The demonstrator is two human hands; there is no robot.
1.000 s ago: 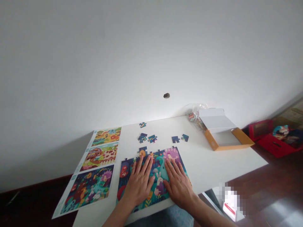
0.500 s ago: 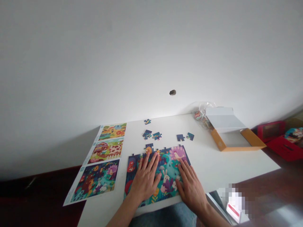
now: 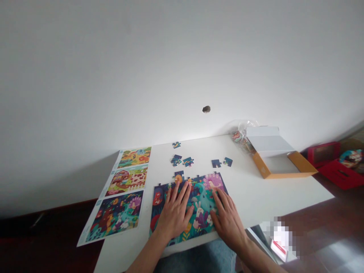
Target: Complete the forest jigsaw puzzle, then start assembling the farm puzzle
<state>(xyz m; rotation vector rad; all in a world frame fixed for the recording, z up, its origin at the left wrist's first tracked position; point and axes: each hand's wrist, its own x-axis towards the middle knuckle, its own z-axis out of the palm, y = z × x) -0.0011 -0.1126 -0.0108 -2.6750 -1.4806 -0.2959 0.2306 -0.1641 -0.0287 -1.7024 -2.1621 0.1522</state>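
Note:
A partly joined jigsaw puzzle (image 3: 201, 206) with rabbits, plants and a pink peacock lies at the table's front edge. My left hand (image 3: 176, 212) rests flat on its left half, fingers spread, covering part of the picture. On the right side of the puzzle, my right hand (image 3: 227, 214) lies with its fingers stretched out. One puzzle piece (image 3: 178, 176) juts from the top edge above my left fingertips. Beyond it are several loose pieces: a small overlapping group (image 3: 176, 160), a piece beside it (image 3: 188, 162), a dark piece (image 3: 216, 163), another (image 3: 228, 162) and one farther back (image 3: 176, 145).
A sheet with three printed pictures (image 3: 109, 201) lies at the left, overhanging the table edge. An open orange box (image 3: 287, 175) stands on the right, with a clear plastic bag of pieces (image 3: 241, 138) behind it. The wall (image 3: 159, 76) borders the white table (image 3: 256, 197).
The whole view has shifted very slightly. My right hand has slid a little to the left on the puzzle; my left hand stays in place.

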